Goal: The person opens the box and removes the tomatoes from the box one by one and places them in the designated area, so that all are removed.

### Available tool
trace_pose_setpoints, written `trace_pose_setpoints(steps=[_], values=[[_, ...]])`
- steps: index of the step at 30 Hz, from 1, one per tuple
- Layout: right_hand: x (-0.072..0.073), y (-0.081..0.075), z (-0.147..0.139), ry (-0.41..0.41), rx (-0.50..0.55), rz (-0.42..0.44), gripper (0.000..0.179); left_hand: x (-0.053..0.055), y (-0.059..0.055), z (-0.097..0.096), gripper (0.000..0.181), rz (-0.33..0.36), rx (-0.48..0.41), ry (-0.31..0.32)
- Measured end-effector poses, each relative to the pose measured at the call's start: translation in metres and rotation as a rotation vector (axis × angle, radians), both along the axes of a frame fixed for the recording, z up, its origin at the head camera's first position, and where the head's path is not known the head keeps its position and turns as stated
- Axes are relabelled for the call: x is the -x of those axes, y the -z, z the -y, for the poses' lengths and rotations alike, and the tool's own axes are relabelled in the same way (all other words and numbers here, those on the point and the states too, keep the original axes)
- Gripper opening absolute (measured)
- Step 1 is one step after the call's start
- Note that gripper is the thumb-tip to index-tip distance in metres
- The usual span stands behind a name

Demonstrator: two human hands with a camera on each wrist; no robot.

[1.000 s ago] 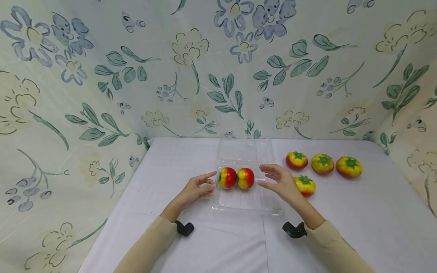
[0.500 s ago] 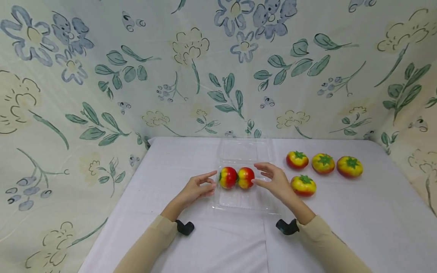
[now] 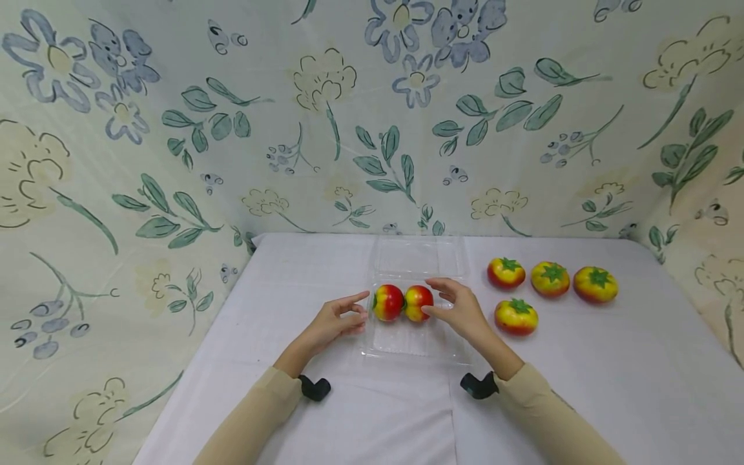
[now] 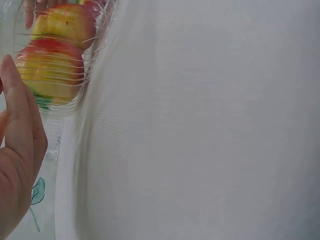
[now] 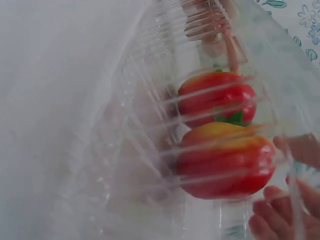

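Two red-and-yellow persimmon-like fruits lie on their sides, side by side, in a clear plastic clamshell box. My left hand is beside the box's left wall, near the left fruit, fingers loosely bent with nothing in them. In the left wrist view its fingers lie along the ribbed wall. My right hand reaches over the box's right side. Its thumb overlaps the right fruit in the head view, fingers spread above. The right wrist view shows fingertips close by that fruit's end.
The box's lid lies folded back toward the patterned cloth wall. On the white tablecloth to the right stand several more fruits with green tops, the nearest fruit close to my right forearm.
My right hand has moved left over the box to the right fruit, uncovering the nearest fruit on the cloth. My left hand and both fruits in the box have stayed in place.
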State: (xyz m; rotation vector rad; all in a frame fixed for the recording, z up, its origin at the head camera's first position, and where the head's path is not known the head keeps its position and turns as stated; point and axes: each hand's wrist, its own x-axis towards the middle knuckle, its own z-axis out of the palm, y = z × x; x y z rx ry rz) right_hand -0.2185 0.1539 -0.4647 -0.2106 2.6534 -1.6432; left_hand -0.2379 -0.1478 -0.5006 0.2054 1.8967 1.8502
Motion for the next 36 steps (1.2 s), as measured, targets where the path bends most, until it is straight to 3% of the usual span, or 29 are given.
trace_pose_setpoints(steps=[36], values=[[0.008,0.016,0.007,-0.011,-0.003,-0.07,0.059,-0.002,0.0,-0.001,0.058,-0.006,-0.023,-0.017]])
